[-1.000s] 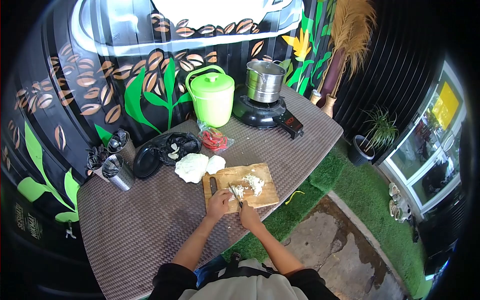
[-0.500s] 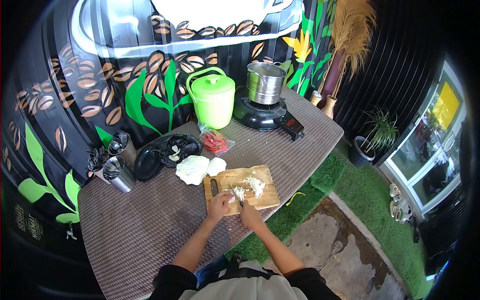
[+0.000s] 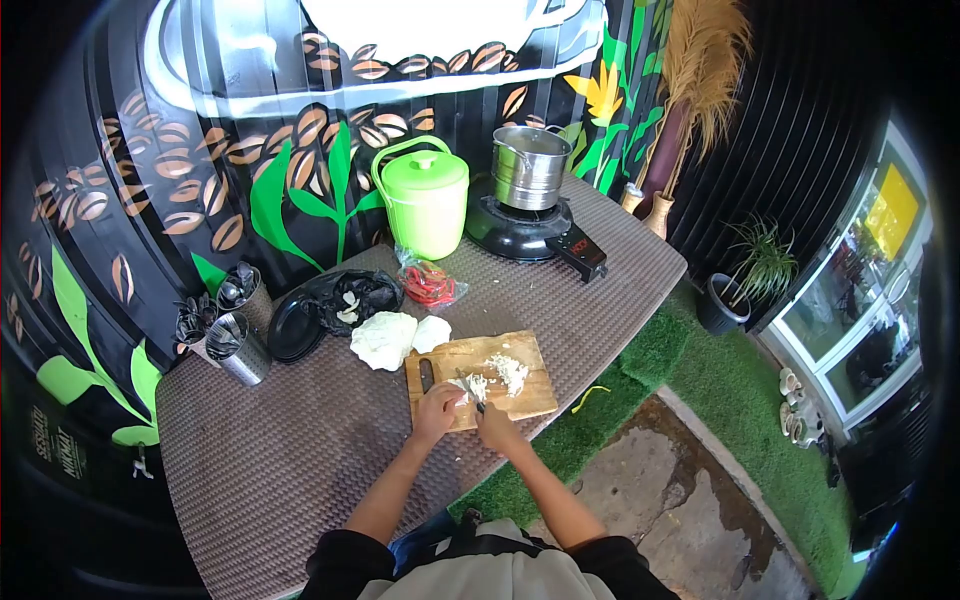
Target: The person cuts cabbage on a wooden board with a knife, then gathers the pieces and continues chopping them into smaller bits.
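A wooden cutting board (image 3: 525, 395) lies near the table's front edge with a pile of chopped cabbage (image 3: 507, 371) on it. My left hand (image 3: 437, 408) presses down on a small piece of cabbage (image 3: 461, 387) on the board. My right hand (image 3: 495, 427) grips a knife (image 3: 472, 391) whose blade rests against that piece. Two pale cabbage chunks (image 3: 385, 338) sit on the table just left of the board.
A green lidded bucket (image 3: 425, 197), a steel pot (image 3: 528, 163) on a black induction cooker (image 3: 530, 231), a bag of red chillies (image 3: 430, 281), a black plate (image 3: 295, 327) with a black bag, and steel cutlery holders (image 3: 235, 345) stand behind. The table edge drops to grass on the right.
The knife and both hands have shifted slightly along the cabbage piece while cutting; the chopped pile stays in place.
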The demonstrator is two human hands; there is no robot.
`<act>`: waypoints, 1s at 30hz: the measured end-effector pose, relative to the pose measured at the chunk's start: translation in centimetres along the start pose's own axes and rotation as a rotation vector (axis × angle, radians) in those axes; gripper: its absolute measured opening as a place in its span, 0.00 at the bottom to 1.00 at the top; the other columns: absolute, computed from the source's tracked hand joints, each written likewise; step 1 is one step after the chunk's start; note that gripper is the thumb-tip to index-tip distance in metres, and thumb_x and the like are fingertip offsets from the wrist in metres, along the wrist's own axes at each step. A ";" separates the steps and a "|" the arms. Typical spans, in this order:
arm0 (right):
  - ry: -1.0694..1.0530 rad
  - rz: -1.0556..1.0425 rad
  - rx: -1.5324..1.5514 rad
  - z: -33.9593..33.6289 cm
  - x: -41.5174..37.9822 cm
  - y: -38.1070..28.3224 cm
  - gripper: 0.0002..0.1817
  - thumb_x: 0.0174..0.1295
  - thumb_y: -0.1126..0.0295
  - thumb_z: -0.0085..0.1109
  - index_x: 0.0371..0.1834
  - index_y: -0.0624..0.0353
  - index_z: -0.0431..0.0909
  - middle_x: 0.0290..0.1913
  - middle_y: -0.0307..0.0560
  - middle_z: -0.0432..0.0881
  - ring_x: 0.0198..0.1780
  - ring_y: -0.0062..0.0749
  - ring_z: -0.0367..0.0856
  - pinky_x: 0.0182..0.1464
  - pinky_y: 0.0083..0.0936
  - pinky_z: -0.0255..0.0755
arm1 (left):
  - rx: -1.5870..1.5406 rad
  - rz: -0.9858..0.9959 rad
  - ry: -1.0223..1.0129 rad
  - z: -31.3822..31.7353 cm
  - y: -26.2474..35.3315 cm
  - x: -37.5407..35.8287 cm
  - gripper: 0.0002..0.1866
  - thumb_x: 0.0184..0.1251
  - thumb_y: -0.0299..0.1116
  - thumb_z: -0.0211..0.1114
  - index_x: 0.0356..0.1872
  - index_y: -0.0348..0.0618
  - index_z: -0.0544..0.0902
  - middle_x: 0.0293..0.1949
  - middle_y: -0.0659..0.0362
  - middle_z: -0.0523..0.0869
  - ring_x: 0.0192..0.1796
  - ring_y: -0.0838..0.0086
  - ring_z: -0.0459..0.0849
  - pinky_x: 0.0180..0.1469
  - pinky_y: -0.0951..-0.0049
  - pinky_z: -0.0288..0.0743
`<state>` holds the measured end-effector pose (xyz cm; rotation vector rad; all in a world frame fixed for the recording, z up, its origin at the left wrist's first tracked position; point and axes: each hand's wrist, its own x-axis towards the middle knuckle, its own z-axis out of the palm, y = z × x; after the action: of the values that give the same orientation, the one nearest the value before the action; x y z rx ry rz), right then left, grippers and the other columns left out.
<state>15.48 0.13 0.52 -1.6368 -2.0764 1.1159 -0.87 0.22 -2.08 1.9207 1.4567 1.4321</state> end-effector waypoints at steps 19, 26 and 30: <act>0.146 0.004 -0.107 1.8 -3.4 0.5 0.18 0.69 0.60 0.45 0.44 0.69 0.67 0.35 0.75 0.79 0.44 0.71 0.78 0.47 0.57 0.71 | 0.015 -0.126 0.079 -0.2 -0.3 -0.3 0.10 0.50 0.26 0.73 0.34 0.34 0.87 0.40 0.52 0.87 0.48 0.63 0.83 0.52 0.68 0.76; 0.164 -0.050 -0.106 1.4 -0.9 1.0 0.19 0.68 0.59 0.45 0.45 0.69 0.68 0.32 0.73 0.79 0.37 0.67 0.81 0.41 0.53 0.74 | 0.062 -0.148 0.057 -0.3 -0.2 -0.4 0.10 0.53 0.28 0.72 0.35 0.34 0.86 0.45 0.51 0.86 0.54 0.64 0.82 0.56 0.69 0.75; -0.100 0.053 0.054 -2.7 -0.7 0.2 0.21 0.68 0.58 0.45 0.44 0.71 0.69 0.27 0.67 0.79 0.26 0.59 0.82 0.29 0.47 0.77 | 0.075 -0.200 0.024 -0.8 -0.1 -0.1 0.12 0.55 0.31 0.72 0.37 0.34 0.86 0.49 0.50 0.85 0.55 0.64 0.82 0.57 0.70 0.74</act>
<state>17.59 0.54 2.35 -1.6511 -2.0544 1.2840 -1.57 -0.09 -1.86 1.7476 1.6828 1.3315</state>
